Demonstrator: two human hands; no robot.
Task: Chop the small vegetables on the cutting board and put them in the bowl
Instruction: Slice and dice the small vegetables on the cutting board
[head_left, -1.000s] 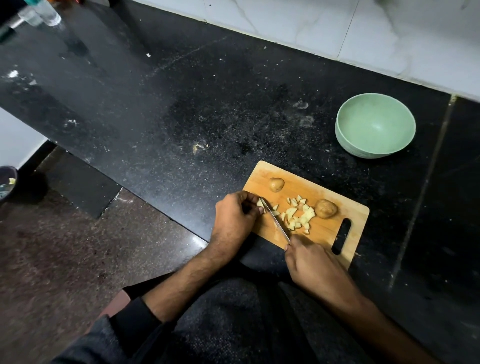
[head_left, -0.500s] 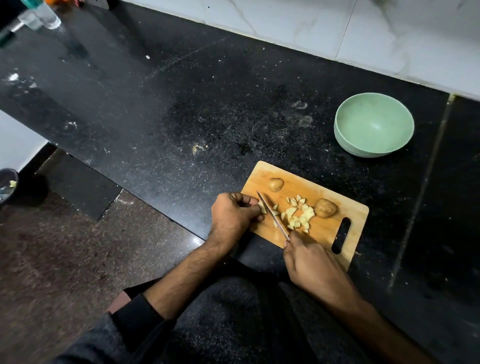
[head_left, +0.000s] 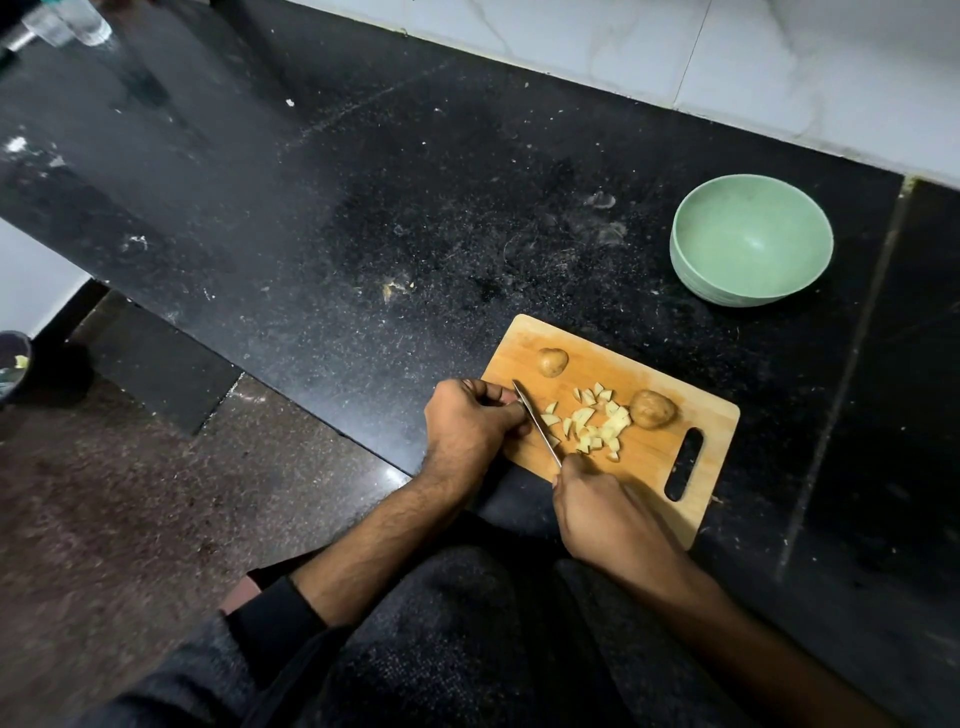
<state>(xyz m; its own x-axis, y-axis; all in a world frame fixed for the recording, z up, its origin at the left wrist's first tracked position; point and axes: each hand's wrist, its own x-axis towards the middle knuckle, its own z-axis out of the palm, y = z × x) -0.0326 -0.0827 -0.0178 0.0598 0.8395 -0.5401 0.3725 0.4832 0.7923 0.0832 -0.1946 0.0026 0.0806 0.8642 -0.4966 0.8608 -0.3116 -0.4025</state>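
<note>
1. A wooden cutting board lies at the near edge of a black speckled counter, its handle slot toward the right.
2. The left hand sits curled at the board's left end, fingertips tucked against the blade; whatever piece it pinches there is hidden under the fingers, so I cannot tell what it holds.
3. The right hand is wrapped round the handle of a knife, the handle itself buried in the fist. The thin blade runs diagonally up and left across the board, just beside the left fingers.
4. A loose heap of pale chopped pieces lies mid-board, right of the blade.
5. Two whole small potatoes rest on the board: one small potato near the far left corner, another potato touching the right side of the heap.
6. A pale green bowl stands on the counter beyond the board, well apart from it, with nothing visible inside.
7. White marbled tile backs the counter.
</note>
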